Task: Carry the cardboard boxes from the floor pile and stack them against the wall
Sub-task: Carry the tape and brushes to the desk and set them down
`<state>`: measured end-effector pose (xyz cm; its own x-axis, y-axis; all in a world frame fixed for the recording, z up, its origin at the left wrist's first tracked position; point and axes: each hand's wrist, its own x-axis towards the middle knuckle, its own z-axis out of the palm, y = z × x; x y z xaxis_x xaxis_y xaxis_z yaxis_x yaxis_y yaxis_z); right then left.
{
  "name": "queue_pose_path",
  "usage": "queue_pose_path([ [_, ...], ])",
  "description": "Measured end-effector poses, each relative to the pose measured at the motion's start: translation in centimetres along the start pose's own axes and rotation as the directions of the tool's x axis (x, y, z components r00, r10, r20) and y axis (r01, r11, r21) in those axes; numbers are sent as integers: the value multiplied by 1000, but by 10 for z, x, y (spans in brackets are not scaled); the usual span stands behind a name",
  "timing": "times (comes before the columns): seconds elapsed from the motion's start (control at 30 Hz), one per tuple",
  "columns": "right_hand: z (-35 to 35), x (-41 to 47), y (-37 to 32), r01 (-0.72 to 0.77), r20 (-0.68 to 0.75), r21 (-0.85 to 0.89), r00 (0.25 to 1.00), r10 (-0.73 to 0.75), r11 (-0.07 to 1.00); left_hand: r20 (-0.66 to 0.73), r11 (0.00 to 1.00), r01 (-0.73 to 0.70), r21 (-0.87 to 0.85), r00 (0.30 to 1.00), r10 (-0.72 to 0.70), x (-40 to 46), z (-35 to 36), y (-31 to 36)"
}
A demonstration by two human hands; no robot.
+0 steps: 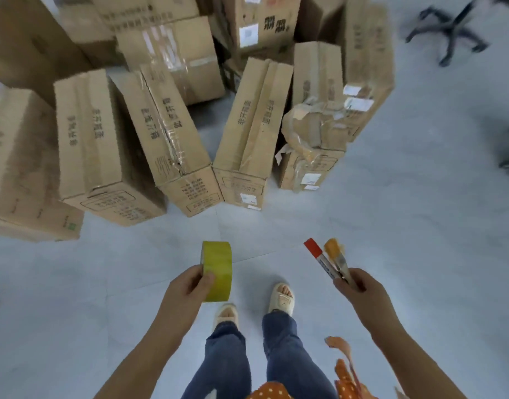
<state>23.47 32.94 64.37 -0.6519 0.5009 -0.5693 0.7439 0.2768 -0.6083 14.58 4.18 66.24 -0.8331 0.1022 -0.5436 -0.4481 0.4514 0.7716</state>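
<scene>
A: State the condition of each hand.

B: The left hand (190, 286) grips a roll of yellow-green adhesive tape (217, 270), fingers curled behind it and thumb on the face of the roll. The right hand (355, 283) pinches two slim items together: a red-capped marker pen (319, 259) and a small brush with an orange-tinted head (335, 256), both pointing up and away from the person.

A: Locate the brown cardboard boxes.

B: The brown cardboard boxes (166, 125) stand in a loose cluster on the pale grey tiled floor (405, 211), ahead of the person, toward the far and left edges of the visible floor. Several lean against one another. One low box (308, 168) on the right side of the cluster carries crumpled, torn clear tape. Neither hand touches any box.

A: List other visible items.

B: The black wheeled base of a chair (449, 30) occupies the far right corner of the floor. The person's blue jeans (279, 355) and cream slippers (282, 296) show between the two forearms.
</scene>
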Motion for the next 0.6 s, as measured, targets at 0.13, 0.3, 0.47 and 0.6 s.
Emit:
queue_pose_path([
  [0.13, -3, -62, 28, -104, -197, 164, 971, 136, 981, 254, 982, -161, 100, 958, 132, 10, -2, 17],
  [0.3, 30, -152, 75, -172, -398, 398, 853, 338, 901, 559, 920, -370, 127, 793, 242, 10, 7, 38],
  [0.47, 58, -223, 111, -165, -469, 598, 721, 509, 784, 762, 843, -531, 79, 578, 293, -25, 46, 52],
  [0.6, 65, -273, 141, -96, -523, 698, 610, 596, 710, 855, 822, -566, 59, 454, 252, -72, 87, 48],
])
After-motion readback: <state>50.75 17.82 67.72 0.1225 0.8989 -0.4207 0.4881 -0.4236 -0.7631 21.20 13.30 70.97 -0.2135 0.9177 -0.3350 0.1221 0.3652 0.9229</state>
